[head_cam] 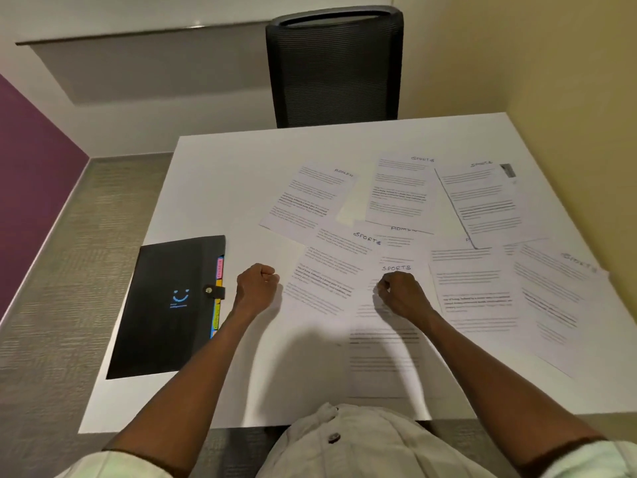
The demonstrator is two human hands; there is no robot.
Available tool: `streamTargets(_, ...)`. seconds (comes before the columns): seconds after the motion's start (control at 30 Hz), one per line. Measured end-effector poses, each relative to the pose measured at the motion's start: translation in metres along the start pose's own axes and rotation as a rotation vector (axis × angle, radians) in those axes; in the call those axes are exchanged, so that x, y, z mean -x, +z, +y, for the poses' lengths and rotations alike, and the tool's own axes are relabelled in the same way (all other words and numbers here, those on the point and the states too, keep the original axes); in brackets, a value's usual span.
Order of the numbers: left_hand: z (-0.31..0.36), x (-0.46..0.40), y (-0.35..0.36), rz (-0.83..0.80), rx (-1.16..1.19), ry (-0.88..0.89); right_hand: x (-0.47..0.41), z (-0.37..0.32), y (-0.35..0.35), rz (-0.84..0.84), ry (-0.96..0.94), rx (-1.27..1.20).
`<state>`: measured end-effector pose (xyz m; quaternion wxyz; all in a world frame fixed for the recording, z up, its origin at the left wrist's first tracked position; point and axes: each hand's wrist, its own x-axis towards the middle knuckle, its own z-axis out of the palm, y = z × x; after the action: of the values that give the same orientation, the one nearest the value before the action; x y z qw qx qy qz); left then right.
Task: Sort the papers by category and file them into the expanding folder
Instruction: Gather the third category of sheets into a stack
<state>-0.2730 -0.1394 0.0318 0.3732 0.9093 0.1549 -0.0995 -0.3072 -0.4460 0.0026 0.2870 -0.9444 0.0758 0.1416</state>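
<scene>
Black and snapped closed, the folder [165, 305] is lying at the table's [224, 174] left edge, its coloured tabs [218, 294] peeking out along the right side. Just beside those tabs the left hand [256, 288] is resting on bare tabletop as a fist, fingers curled in and holding nothing. Further right, the right hand [401, 293] is sitting on a sheet headed SPORTS [382, 339], likewise balled up with nothing in it (the knuckles are merely touching the paper, not gripping it). Beyond and to the right the papers [396, 215] are lying spread and overlapping, handwritten headings reading ADMIN and SPORTS mixed together, so no piles are showing yet. A dark chair [334, 67] is standing at the far side.

Judging by this, the sorting is not yet begun: nothing is stacked and the folder is unopened. The next move is probably calling for the fists to loosen, gathering like-headed sheets into separate stacks, while one hand is unsnapping the clasp [209, 290] to reach the tabbed pockets.
</scene>
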Motion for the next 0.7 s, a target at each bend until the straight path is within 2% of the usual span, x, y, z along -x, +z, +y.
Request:
streamTargets(0.2, 0.031, 0.020, 0.035, -0.037, -0.005, 0.039, 0.003, 0.047, -0.014, 0.025, 0.132, 0.001)
streamTargets(0.37, 0.042, 0.030, 0.069, -0.197, -0.052, 0.067, 0.007, 0.063, -0.013, 0.073, 0.228, 0.068)
streamTargets(0.47, 0.045, 0.035, 0.084, -0.392, -0.181, 0.147, 0.006, 0.064, -0.007, 0.059, 0.271, 0.112)
streamTargets(0.57, 0.047, 0.039, 0.099, -0.560, -0.404, 0.223, 0.010, 0.061, 0.004, -0.072, 0.265, 0.187)
streamTargets(0.7, 0.032, 0.042, 0.105, -0.705, -0.656, 0.143, 0.015, 0.051, 0.022, -0.175, 0.167, 0.320)
